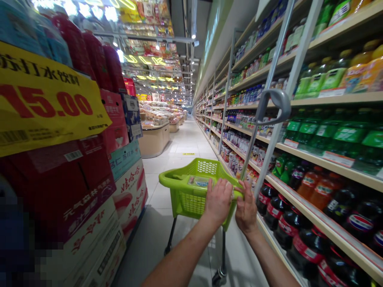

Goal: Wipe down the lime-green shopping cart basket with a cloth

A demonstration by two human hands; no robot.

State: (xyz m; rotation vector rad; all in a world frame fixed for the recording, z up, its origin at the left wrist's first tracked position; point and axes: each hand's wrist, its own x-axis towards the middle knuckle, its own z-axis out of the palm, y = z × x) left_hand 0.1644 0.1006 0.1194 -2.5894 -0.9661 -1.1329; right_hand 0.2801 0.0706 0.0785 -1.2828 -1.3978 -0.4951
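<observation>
Holding green cart rim, hands adjacent, aisle open ahead

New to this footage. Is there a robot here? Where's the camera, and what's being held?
No robot: these are a person's bare hands. There is one picture, taken by a camera worn on the head, looking forward and down, so the forearms enter from the bottom.

The left hand is curled over the near rim of a small green cart. The right hand is at the rim's right corner, by a grey pole; how firmly it grips is hard to tell.

The cart stands on a tiled floor in a shop aisle. On the right, shelves hold bottled drinks; on the left are stacked boxes with a yellow price sign.
</observation>
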